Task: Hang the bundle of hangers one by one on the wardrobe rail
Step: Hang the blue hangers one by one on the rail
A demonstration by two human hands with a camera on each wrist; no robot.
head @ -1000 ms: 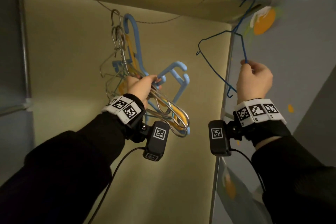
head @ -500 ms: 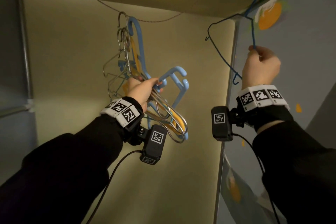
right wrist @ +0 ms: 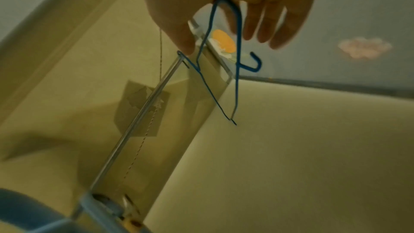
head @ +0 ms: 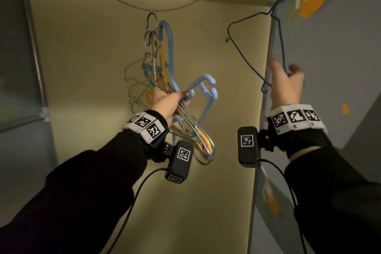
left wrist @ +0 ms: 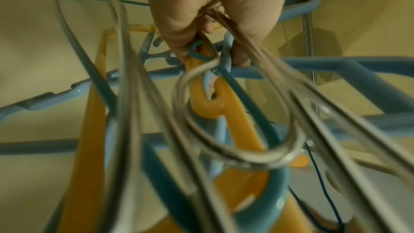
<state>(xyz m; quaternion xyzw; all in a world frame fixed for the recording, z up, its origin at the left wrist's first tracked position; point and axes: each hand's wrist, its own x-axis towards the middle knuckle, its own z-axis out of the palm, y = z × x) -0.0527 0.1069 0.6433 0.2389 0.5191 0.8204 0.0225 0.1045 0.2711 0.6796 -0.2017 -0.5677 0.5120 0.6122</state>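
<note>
Nearest, the left hand (head: 168, 103) clutches the tangled bundle of silver wire, pale blue and orange plastic hangers (head: 165, 93), all unhung. At two o'clock the right hand (head: 285, 86) loosens its grip, fingers opening around a thin dark-blue wire hanger (head: 255, 47). Farthest, its hook reaches the grey metal wardrobe rail (right wrist: 143, 111); seating is cut off.
</note>
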